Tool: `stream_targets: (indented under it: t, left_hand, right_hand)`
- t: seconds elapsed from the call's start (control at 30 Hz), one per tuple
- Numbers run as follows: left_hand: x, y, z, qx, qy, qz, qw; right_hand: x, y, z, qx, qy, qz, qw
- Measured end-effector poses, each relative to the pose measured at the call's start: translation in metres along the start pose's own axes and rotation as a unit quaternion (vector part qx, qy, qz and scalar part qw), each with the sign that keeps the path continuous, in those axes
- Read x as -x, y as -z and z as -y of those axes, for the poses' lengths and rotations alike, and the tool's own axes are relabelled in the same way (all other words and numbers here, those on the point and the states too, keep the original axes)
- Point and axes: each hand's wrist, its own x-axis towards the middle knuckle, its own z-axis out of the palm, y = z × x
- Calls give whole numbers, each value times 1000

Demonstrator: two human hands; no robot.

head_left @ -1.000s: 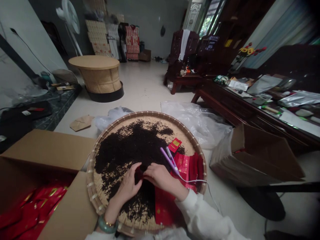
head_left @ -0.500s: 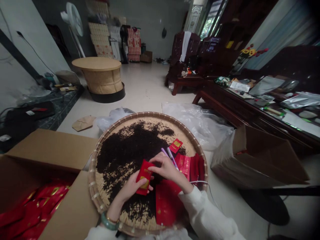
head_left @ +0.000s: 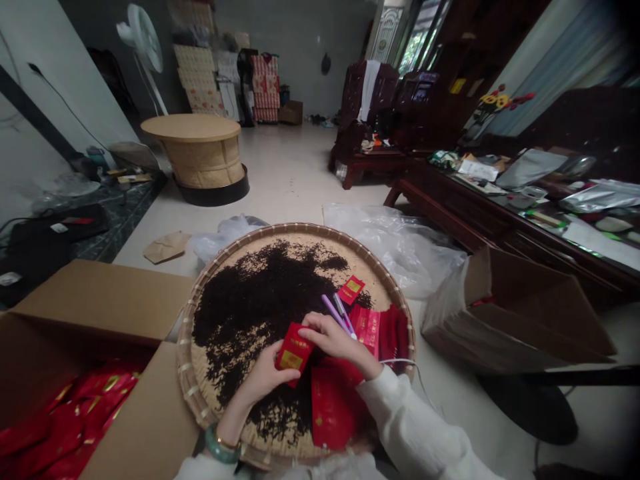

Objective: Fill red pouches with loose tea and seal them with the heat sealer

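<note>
- Two of your hands hold a red packet (head_left: 295, 354) over the tea leaves (head_left: 260, 293) in the basket tray (head_left: 295, 230).
- Your left hand (head_left: 265, 377): fingers curled under the packet, gripping it.
- Your right hand (head_left: 335, 340): fingers almost straight, pressing its top edge.
- Purple sealer (head_left: 334, 315): just beyond your right hand.

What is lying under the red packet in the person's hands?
Black tea leaves on the woven bamboo tray show around the red packet; what lies directly beneath is covered.

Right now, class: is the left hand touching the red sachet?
Touching: the head view shows the left hand pinching the lower corner of the red sachet.
</note>
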Motion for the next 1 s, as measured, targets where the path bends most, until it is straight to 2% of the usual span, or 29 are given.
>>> stream_targets:
  t: [0.17, 0.3, 0.4, 0.5, 0.6, 0.7, 0.87, 0.93, 1.0]
  left_hand:
    - [-2, -4, 3, -67, -15, -29, 997]
    - [-1, -9, 0, -153, -16, -51, 987]
    - [0, -11, 1, -177, -23, -50, 983]
    - [0, -11, 4, -108, -17, -12, 994]
    - [-1, -12, 6, -8, 8, 26, 1000]
    - [-1, -12, 3, 55, 25, 24, 998]
    - [1, -12, -3, 86, 48, -5, 995]
    - [1, -11, -4, 100, 52, -17, 993]
    - [2, -10, -4, 117, 46, -36, 991]
  right_hand:
    - [2, 3, 6, 112, 20, -9, 993]
    - [0, -3, 5, 137, 3, 36, 990]
    - [0, -8, -1, 151, -2, 77, 985]
    - [3, -10, -4, 182, 6, 104, 978]
    - [6, -8, -4, 188, 3, 94, 978]
    - [7, -5, -2, 156, 0, 86, 984]
    - [6, -8, -2, 117, 19, 130, 984]
    - [6, -10, -4, 82, 11, 89, 993]
    - [8, -11, -5, 21, -6, 9, 1000]
